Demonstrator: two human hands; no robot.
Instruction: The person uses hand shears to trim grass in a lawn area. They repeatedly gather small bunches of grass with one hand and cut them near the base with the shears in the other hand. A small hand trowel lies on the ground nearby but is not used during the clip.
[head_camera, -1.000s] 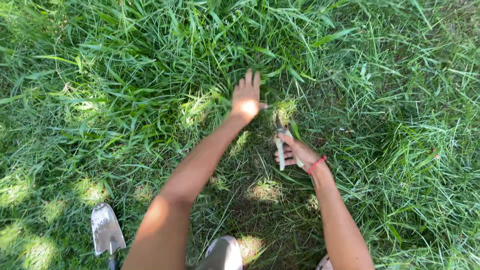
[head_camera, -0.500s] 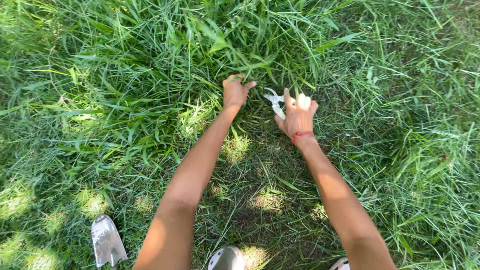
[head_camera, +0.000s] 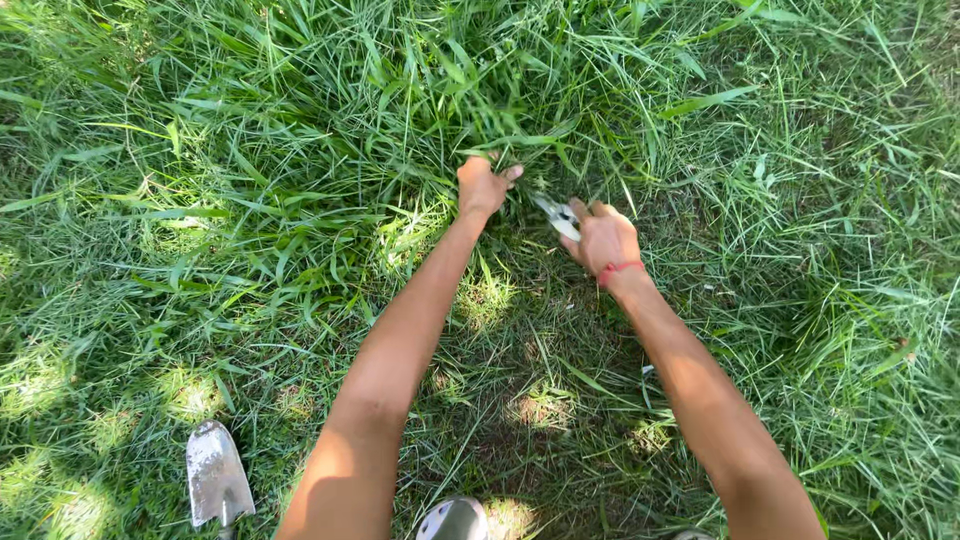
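My left hand (head_camera: 484, 186) is closed around a tuft of long green grass (head_camera: 490, 110) at the middle of the view. My right hand (head_camera: 605, 240), with a red band at the wrist, grips a pair of metal shears (head_camera: 556, 214). The blades point up and left toward the base of the held tuft, just right of my left hand. Both arms reach forward over shorter, trampled grass.
A metal trowel blade (head_camera: 216, 474) lies in the grass at the lower left. A grey shoe tip (head_camera: 453, 520) shows at the bottom edge between my arms. Tall thick grass fills the upper half and the right side.
My left hand went from spread open to closed on a grass tuft. My right hand brought the shears up and left, closer to the tuft.
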